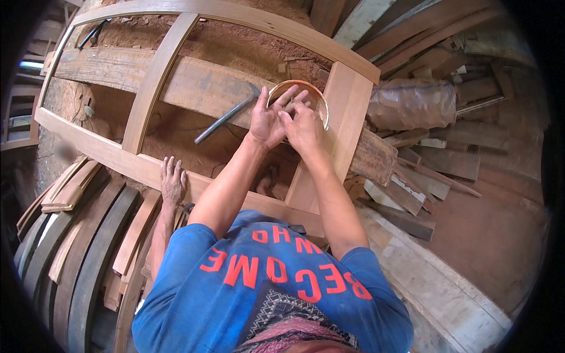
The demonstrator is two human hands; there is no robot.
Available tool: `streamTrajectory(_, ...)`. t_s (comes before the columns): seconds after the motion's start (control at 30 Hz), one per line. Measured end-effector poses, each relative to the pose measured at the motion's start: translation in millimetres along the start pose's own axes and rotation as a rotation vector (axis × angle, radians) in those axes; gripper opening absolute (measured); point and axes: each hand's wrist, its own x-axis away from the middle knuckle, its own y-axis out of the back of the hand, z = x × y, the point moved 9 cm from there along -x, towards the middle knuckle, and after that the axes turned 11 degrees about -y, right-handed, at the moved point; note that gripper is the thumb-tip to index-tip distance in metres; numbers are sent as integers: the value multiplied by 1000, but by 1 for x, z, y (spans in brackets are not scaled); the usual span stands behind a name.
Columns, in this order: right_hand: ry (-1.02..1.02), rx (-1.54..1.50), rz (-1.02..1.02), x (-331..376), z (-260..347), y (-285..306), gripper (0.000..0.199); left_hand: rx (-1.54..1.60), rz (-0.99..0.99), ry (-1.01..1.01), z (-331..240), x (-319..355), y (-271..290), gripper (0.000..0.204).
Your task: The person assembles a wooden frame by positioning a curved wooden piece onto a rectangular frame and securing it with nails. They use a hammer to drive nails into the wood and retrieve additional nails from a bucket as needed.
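My left hand point(269, 125) is palm up with its fingers stretched out, over the near side of a round, pale-rimmed bowl point(324, 109). Fingertips of my right hand point(306, 129) are pinched together against the left fingers; anything small between them is too hard to make out. Beneath both hands lies a large wooden frame point(156, 82) with crossbars, its wide end board point(347, 112) just right of the bowl. A hammer with a dark handle point(222, 122) rests on a thick plank point(206, 88) inside the frame, left of my hands.
Another person's hand point(173, 181) rests on the frame's near rail. Curved wooden pieces point(94, 265) are stacked at lower left. Scrap boards point(453, 159) and a wrapped bundle point(412, 105) lie to the right. A dark tool point(93, 34) sits at the far left.
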Motion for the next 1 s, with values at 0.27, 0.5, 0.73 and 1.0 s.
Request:
streamTrajectory(0.27, -205, -815, 362, -21, -37, -24, 13, -106, -78, -3, -1, 1, -1, 92)
streamTrajectory(0.5, -252, -1444, 529, -9, -74, 16, 8, -42, -104, 16, -6, 0, -5, 91)
streamTrajectory(0.73, -209, -1556, 524, -1, -95, 15, 23, -124, -72, 42, -4, -1, -4, 94)
streamTrajectory(1.0, -187, -1720, 588, 11, -80, 24, 50, -735, -251, 191, -1, 8, 4, 96)
